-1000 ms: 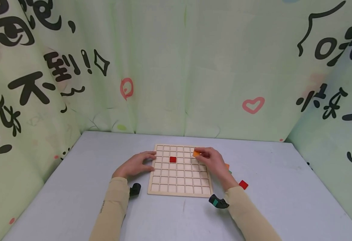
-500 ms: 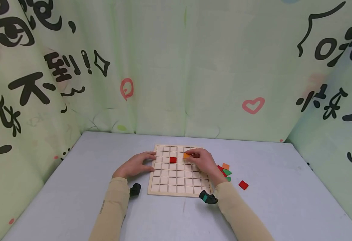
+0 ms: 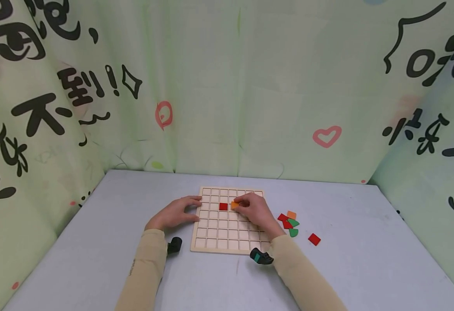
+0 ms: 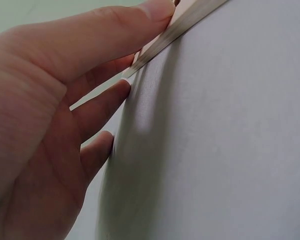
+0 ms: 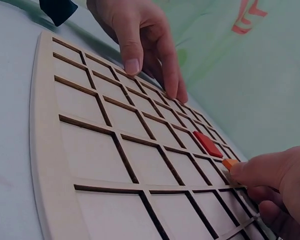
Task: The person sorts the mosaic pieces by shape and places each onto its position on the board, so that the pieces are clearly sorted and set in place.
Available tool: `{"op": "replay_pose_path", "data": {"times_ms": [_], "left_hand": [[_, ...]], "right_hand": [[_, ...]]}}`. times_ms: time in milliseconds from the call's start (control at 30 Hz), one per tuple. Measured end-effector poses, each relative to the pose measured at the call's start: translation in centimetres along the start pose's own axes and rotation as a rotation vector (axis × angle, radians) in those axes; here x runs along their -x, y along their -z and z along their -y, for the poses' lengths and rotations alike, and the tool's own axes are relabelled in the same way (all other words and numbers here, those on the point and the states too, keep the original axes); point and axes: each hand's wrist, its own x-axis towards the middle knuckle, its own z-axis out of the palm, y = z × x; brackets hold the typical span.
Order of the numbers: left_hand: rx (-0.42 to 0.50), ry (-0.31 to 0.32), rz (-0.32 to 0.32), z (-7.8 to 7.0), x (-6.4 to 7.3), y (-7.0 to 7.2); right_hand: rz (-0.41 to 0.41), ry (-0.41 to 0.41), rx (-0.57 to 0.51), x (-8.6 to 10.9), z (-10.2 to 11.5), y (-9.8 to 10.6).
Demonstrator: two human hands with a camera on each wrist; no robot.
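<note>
A light wooden grid board [image 3: 227,235] lies flat on the white table. My left hand [image 3: 174,212] rests its fingertips and thumb along the board's left edge, fingers fairly straight. In the left wrist view the thumb [image 4: 152,10] lies on the rim. My right hand [image 3: 255,211] pinches a small orange tile [image 3: 234,205] between thumb and fingers, over the upper middle of the grid. A red square tile [image 3: 223,206] sits in a cell just left of it. The right wrist view shows the orange tile [image 5: 229,163] partly hidden by my thumb, tilted close to the red tile [image 5: 207,144].
Right of the board lies a loose cluster of tiles: an orange square [image 3: 291,214], red pieces [image 3: 282,217] and green pieces [image 3: 293,233]. A red square [image 3: 314,239] lies apart, farther right. A printed curtain [image 3: 227,108] hangs around the table.
My right hand has moved left across the board with the orange tile, stopping near the red tile. The loose tiles on the right have come into fuller view. My left hand has stayed put.
</note>
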Motion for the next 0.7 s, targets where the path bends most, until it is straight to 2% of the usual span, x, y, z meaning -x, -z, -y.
{"op": "replay_pose_path", "data": {"times_ms": [233,700], "left_hand": [[-0.005,-0.002,0.004,-0.08,-0.03,0.02],[-0.006,-0.003,-0.001,-0.01,-0.05,-0.08]], "right_hand": [[0.003,0.045,0.058,-0.08,0.2,-0.36],[-0.01,0.089,0.098,-0.1,0.2,-0.64]]}}
